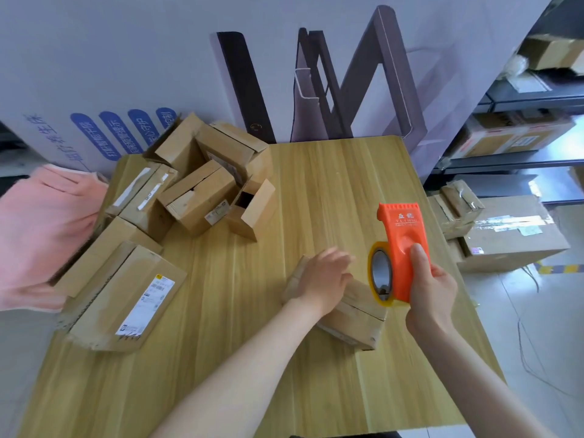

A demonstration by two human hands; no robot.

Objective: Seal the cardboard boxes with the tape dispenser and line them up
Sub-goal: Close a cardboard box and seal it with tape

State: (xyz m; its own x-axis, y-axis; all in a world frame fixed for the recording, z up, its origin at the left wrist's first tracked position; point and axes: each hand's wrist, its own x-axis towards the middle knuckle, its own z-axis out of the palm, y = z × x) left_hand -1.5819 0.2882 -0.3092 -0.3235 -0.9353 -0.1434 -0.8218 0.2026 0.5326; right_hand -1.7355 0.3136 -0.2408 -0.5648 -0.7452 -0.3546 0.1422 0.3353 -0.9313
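Left hand (325,279) presses flat on the box (354,314), right hand (431,287) grips the tape dispenser (399,248); best run tape squarely along the seam.

I see a pale wood-grain tabletop (316,184). A small box (354,314) lies on it, closed flaps up. Well to the left of the small box a flat box (126,298) with a white label (148,301) lies at the tabletop's edge. Beyond and left of the small box, a heap of boxes (202,184) crowds the far corner, several with flaps open, some leaning on others.
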